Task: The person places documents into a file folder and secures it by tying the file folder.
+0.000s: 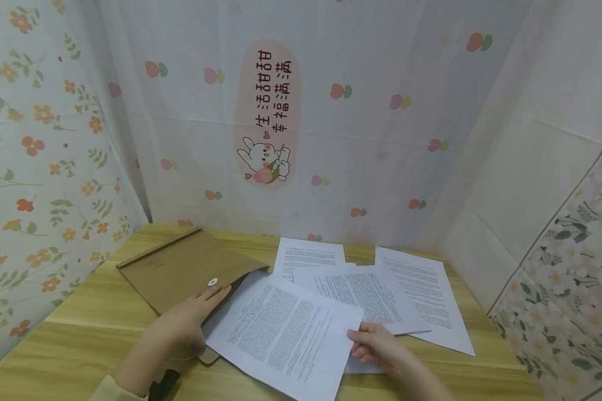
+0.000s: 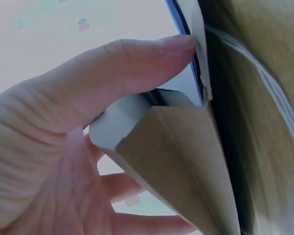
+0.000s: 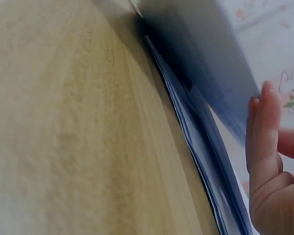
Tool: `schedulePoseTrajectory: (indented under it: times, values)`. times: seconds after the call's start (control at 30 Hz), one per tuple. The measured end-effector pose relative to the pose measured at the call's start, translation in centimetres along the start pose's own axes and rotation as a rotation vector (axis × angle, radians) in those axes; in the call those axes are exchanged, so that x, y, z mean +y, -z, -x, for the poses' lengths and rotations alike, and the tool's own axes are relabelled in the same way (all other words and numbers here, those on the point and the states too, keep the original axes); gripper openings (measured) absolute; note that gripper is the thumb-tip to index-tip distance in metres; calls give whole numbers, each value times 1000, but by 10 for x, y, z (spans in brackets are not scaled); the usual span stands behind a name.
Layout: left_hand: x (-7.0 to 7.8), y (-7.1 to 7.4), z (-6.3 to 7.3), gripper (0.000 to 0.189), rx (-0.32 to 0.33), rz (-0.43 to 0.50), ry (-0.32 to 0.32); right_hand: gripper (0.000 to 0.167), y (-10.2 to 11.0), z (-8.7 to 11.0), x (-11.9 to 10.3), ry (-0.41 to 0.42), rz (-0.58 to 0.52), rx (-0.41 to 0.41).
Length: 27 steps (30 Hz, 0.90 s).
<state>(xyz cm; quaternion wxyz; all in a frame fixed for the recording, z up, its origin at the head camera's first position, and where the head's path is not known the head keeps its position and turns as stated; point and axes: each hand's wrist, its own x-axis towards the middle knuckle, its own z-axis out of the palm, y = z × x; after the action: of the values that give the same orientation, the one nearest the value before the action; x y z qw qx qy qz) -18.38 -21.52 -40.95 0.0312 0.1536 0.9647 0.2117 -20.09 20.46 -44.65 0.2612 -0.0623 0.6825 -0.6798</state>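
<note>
A brown kraft paper file envelope [image 1: 190, 262] with a white round button lies at the left of the table. My left hand [image 1: 188, 320] holds it at its mouth, fingers on the upper side; the left wrist view shows the thumb against the opposite edge. Between finger and thumb, my right hand [image 1: 376, 346] pinches the right edge of a printed sheet [image 1: 293, 328]. This sheet slants up from the envelope's opening; how far it reaches inside is hidden. In the right wrist view the raised sheet [image 3: 206, 54] stands above other papers [image 3: 201, 142].
Several printed sheets lie behind and to the right: one at the back [image 1: 308, 257], overlapping ones in the middle [image 1: 361, 287], one far right [image 1: 421, 295]. A white string [image 2: 279, 93] runs over the wooden table [image 1: 55, 356]. Patterned curtains [image 1: 381, 139] surround the table.
</note>
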Motion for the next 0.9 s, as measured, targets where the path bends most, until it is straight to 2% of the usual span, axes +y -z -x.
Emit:
schedulePoseTrajectory:
  times: [0.2,0.33,0.6,0.73,0.9]
  values:
    - [-5,0,-2,122,-46,80,8,34,-7,-2,4,21,-48,-82]
    - [-9,1,-3,121,-82,139,-24,38,-14,-6,4,18,-80,-104]
    - [-12,4,-3,116,-123,162,-106,42,-33,-15,2,-2,-108,-78]
    - [-11,6,-2,116,-121,170,-116,40,-44,-22,0,5,-129,-63]
    - [-10,8,-1,118,-110,178,-90,33,-60,-33,-5,9,-137,-48]
